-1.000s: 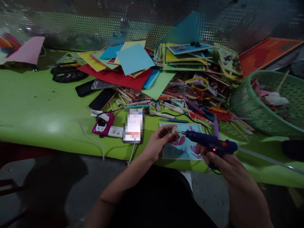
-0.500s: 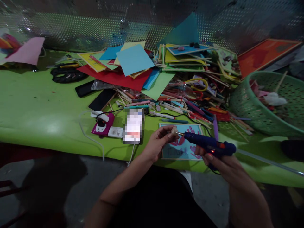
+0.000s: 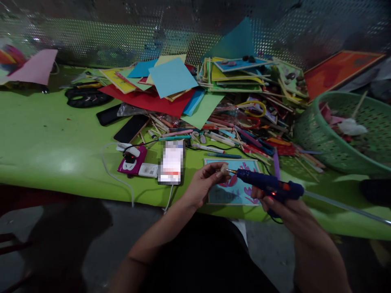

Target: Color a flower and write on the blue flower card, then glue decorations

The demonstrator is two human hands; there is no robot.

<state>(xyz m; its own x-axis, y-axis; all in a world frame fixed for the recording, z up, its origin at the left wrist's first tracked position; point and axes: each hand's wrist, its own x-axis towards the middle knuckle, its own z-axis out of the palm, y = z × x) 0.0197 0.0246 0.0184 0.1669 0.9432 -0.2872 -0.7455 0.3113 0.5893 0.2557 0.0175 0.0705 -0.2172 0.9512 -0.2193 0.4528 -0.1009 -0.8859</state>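
Holding a glue gun [image 3: 265,182] near blurred handwriting [image 3: 227,195] on blue card [image 3: 240,184].

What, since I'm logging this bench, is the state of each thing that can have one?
Left hand: pinching a pale piece
Right hand: gripping a blue glue gun
Pale piece: at the nozzle; contact unclear
Blue glue gun: red light on, clear stick protruding behind
Phone: screen lit, white cable at lower edge
Magenta socket block: plugs inserted
Framed blue picture: lying flat
Green basket: uncovered, scraps inside
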